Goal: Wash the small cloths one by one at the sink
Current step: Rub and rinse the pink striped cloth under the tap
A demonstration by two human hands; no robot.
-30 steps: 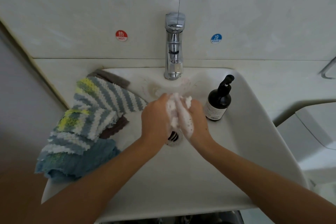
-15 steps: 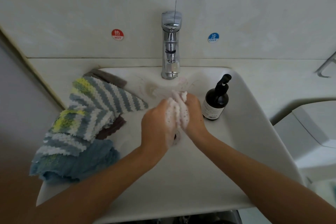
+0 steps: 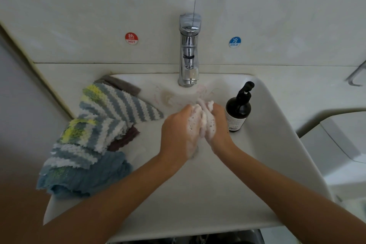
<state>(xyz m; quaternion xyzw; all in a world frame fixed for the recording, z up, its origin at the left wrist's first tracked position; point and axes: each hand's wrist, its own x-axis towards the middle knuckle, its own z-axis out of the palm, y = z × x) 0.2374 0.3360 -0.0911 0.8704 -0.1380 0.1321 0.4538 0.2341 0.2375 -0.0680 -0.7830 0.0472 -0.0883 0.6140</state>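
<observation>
A small white cloth (image 3: 202,119), thick with soap foam, is bunched between my two hands over the middle of the white sink (image 3: 277,144). My left hand (image 3: 176,134) grips it from the left and my right hand (image 3: 219,125) grips it from the right, fingers curled round it. Most of the cloth is hidden inside my hands and the foam. On the sink's left rim lies a pile of other small cloths: a grey, white and yellow striped one (image 3: 111,111) on top, a brown one (image 3: 126,138) under it and a blue one (image 3: 83,176) at the front.
A chrome tap (image 3: 189,51) stands at the back of the sink, with no water seen running. A dark pump bottle (image 3: 238,109) sits inside the sink just right of my right hand. Hot and cold stickers mark the tiled wall. A white fixture (image 3: 340,144) lies to the right.
My hands have rubbed the foamy cloth between them, sliding back and forth against each other. They now hide the drain that showed below them a second ago. The cloth pile has not moved.
</observation>
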